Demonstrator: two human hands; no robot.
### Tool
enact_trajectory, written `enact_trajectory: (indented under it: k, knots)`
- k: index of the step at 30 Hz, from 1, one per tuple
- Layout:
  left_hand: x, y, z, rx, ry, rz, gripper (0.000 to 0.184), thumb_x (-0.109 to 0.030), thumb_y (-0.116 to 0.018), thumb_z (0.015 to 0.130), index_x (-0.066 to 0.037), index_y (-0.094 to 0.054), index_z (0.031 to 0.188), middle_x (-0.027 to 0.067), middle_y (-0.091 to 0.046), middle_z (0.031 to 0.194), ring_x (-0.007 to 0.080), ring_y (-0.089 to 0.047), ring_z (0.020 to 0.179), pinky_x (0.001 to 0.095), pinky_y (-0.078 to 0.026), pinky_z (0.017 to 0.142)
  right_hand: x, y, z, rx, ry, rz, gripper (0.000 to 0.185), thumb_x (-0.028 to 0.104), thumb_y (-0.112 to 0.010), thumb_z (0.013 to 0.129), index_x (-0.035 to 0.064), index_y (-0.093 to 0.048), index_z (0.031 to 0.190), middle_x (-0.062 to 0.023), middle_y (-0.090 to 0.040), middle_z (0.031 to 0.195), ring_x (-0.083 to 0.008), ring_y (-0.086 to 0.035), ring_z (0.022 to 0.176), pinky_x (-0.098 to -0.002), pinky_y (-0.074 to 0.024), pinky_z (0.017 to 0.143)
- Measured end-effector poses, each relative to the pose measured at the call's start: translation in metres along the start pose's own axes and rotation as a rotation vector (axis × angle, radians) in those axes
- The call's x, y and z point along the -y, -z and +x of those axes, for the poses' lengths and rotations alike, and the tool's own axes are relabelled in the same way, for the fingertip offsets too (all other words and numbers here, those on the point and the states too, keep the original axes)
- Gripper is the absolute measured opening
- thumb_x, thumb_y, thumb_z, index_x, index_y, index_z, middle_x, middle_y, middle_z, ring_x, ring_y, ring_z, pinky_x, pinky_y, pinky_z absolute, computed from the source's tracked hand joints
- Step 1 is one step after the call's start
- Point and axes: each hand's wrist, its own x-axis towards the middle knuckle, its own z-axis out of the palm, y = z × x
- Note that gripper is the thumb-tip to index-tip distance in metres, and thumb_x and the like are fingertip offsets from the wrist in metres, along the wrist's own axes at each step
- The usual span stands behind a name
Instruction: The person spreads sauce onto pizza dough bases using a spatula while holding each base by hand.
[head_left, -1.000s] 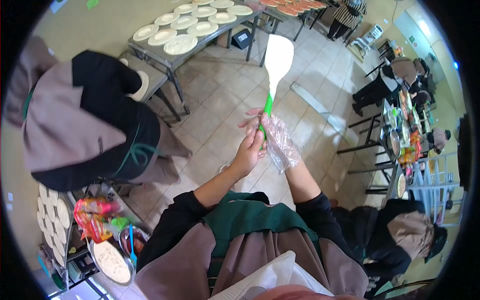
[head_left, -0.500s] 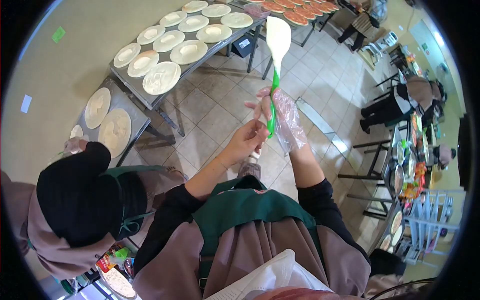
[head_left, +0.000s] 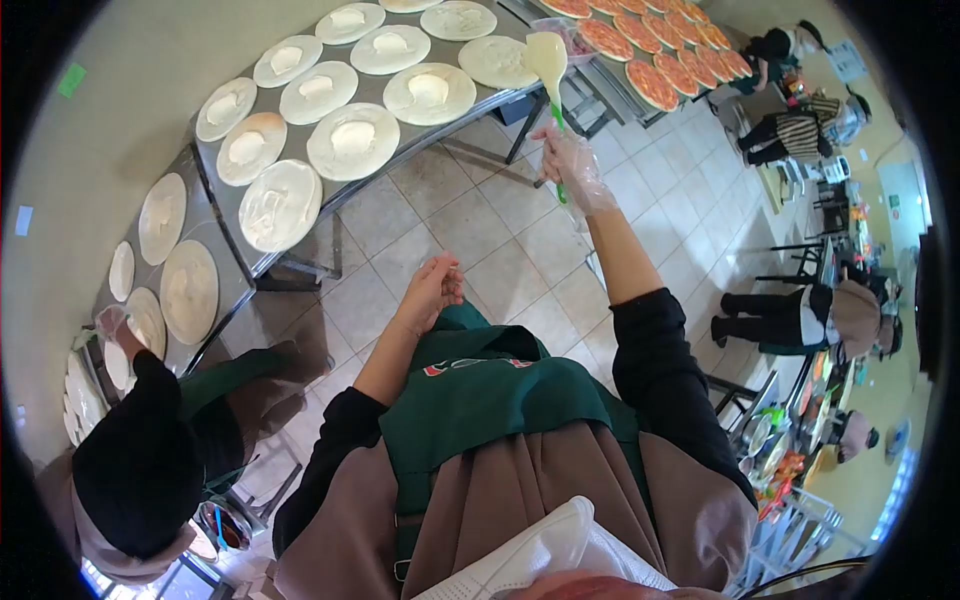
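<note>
My right hand point(head_left: 572, 168), in a clear plastic glove, grips the green handle of a spatula point(head_left: 548, 58). The spatula's pale blade points away from me and overlaps a dough round point(head_left: 494, 64) and a clear tub point(head_left: 570, 38) in view; contact cannot be told. My bare left hand point(head_left: 432, 292) hangs in front of my green apron point(head_left: 480, 420), its fingers curled in with nothing visible in them. Several dough rounds lie on the metal table point(head_left: 222, 186), most with a white dollop in the middle. On the nearest one point(head_left: 280, 207) the white topping is spread out.
Red-topped rounds point(head_left: 652, 85) cover another table at the back. At the left, a co-worker point(head_left: 135, 470) reaches a gloved hand over dough rounds on a lower table point(head_left: 222, 270). More people point(head_left: 850, 315) stand by tables on the right. Tiled floor point(head_left: 400, 240) lies between.
My hands have parted: the right has carried the spatula forward toward the table, the left has dropped back near my apron. The view has turned and come closer to the dough table.
</note>
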Motion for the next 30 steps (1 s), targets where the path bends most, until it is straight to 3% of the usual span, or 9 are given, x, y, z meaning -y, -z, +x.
enact_trajectory:
  k: [4,6,7,9,10,14,17,25,30]
  knots:
    - [-0.034,-0.021,0.099,0.007,0.047,-0.043,0.034,-0.04,-0.045,0.098,-0.008,-0.051,0.107,0.005,-0.06,0.088,0.0164,-0.059,0.076,0.032,-0.05,0.069,-0.044,0.036,0.105,-0.07,-0.081,-0.09,0.048,0.045,-0.051,0.094,-0.0009,-0.061,0.087,0.0023,-0.043,0.054,-0.0075,-0.044,0.043,-0.0274,-0.0449,0.05]
    - [-0.055,-0.033,0.163,0.04,0.028,-0.053,0.039,-0.043,-0.045,0.097,-0.007,-0.05,0.112,0.0068,-0.059,0.097,0.0177,-0.058,0.083,0.0346,-0.05,0.074,-0.062,0.051,0.154,-0.214,-0.119,-0.379,0.05,0.044,-0.047,0.094,-0.0016,-0.063,0.083,-0.0084,-0.058,0.061,-0.0221,-0.058,0.052,-0.0359,-0.0474,0.054]
    - [-0.064,-0.042,0.19,0.064,0.012,-0.067,0.045,-0.046,-0.045,0.096,-0.007,-0.048,0.118,0.0086,-0.058,0.105,0.0191,-0.058,0.09,0.0372,-0.049,0.079,-0.073,0.06,0.175,-0.209,-0.132,-0.392,0.05,0.044,-0.047,0.094,-0.0016,-0.063,0.083,-0.0084,-0.058,0.061,-0.0221,-0.058,0.052,-0.0359,-0.0474,0.054]
    - [-0.083,-0.061,0.241,0.061,0.03,-0.118,0.052,-0.049,-0.045,0.095,-0.007,-0.043,0.125,0.0099,-0.055,0.114,0.0203,-0.055,0.097,0.0395,-0.046,0.085,-0.093,0.072,0.21,-0.411,0.165,-0.872,0.053,0.043,-0.04,0.096,-0.0022,-0.064,0.083,-0.0225,-0.065,0.076,-0.0396,-0.064,0.074,-0.0473,-0.0478,0.066]
    - [-0.099,-0.07,0.269,0.069,0.026,-0.138,0.059,-0.051,-0.046,0.094,-0.007,-0.038,0.132,0.0111,-0.052,0.122,0.0215,-0.053,0.104,0.0418,-0.044,0.09,-0.079,0.074,0.216,-0.3,0.183,-0.937,0.054,0.041,-0.032,0.097,-0.0016,-0.063,0.087,-0.0286,-0.062,0.088,-0.0463,-0.058,0.091,-0.0529,-0.0444,0.079]
    - [-0.14,-0.103,0.344,0.013,0.007,-0.232,0.069,-0.054,-0.045,0.093,-0.007,-0.026,0.14,0.0121,-0.043,0.133,0.0233,-0.047,0.113,0.0455,-0.039,0.096,-0.077,0.077,0.263,-0.337,-0.107,-1.145,0.053,0.041,-0.025,0.098,0.0015,-0.061,0.097,-0.027,-0.064,0.091,-0.0439,-0.061,0.09,-0.0528,-0.0457,0.08]
    - [-0.151,-0.114,0.381,-0.126,0.01,-0.284,0.075,-0.056,-0.043,0.093,-0.006,-0.02,0.143,0.0128,-0.038,0.138,0.0243,-0.045,0.114,0.0484,-0.037,0.098,-0.073,0.079,0.286,-0.226,-0.182,-1.231,0.051,0.041,-0.027,0.098,0.0025,-0.059,0.101,-0.0257,-0.065,0.091,-0.0428,-0.062,0.09,-0.0523,-0.0464,0.079]
    - [-0.16,-0.134,0.401,-0.237,-0.047,-0.617,0.083,-0.058,-0.037,0.093,-0.001,-0.005,0.145,0.024,-0.015,0.15,0.0355,-0.02,0.139,0.054,-0.027,0.106,-0.114,0.122,0.314,0.067,-0.102,-1.314,0.047,0.045,-0.029,0.098,0.0056,-0.054,0.101,-0.0224,-0.065,0.084,-0.0417,-0.063,0.081,-0.0528,-0.0474,0.074]
    - [-0.151,-0.147,0.402,-0.309,-0.146,-0.614,0.081,-0.055,-0.036,0.095,0.0,-0.003,0.144,0.0263,-0.019,0.148,0.0367,-0.024,0.137,0.0542,-0.028,0.106,-0.113,0.149,0.301,0.203,-0.022,-1.325,0.044,0.045,-0.029,0.098,0.0071,-0.053,0.099,-0.0216,-0.064,0.08,-0.0418,-0.063,0.078,-0.0535,-0.047,0.07]
